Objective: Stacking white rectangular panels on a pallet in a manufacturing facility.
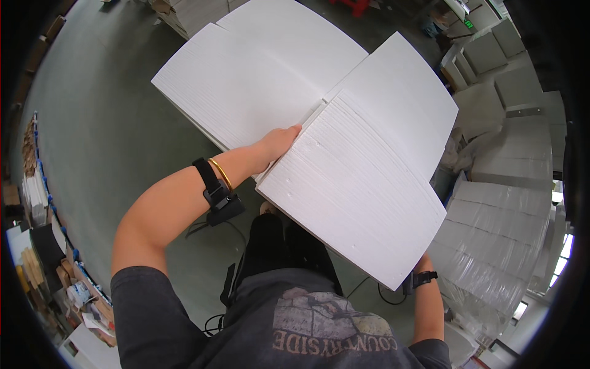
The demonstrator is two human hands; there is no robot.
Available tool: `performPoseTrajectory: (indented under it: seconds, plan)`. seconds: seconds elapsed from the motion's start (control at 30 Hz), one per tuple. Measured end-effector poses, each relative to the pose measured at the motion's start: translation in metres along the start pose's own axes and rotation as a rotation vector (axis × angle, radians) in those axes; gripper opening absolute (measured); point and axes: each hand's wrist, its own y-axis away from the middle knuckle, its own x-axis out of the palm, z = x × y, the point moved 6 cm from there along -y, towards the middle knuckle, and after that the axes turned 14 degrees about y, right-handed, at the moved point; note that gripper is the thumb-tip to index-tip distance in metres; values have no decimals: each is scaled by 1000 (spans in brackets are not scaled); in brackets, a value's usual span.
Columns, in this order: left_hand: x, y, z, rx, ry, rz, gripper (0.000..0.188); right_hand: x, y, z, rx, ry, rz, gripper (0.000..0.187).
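Observation:
A white slab (356,190) with fine parallel ridges across its face lies at a slant in front of my body, above my legs. My left hand (279,146) is closed on its left edge, the thumb near the top and the other fingers hidden behind. At the slab's near right corner my right hand (424,264) grips the edge, mostly covered by the slab. Beyond it, more white boards rest: a wide one (258,67) to the far left and another (399,92) to the far right, partly overlapped by the slab.
Grey floor (92,123) stretches to the left. Along the left rim run shelves of cardboard and mixed goods (74,289). A tall plastic-wrapped stack of white packages (491,227) stands close on the right, with pale cartons (491,55) behind. A thin cable (359,286) hangs near my legs.

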Motion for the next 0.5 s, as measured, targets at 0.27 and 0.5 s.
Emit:
performPoseTrajectory:
  seconds: [0.27,0.5]
  plan:
    - [-13,-7,-13,23,-108,-114,55,3,1,0,-50,34,165,59]
    - [-4,-9,-18,-8,-135,-160,52,41,-10,10,-49,5,244,56]
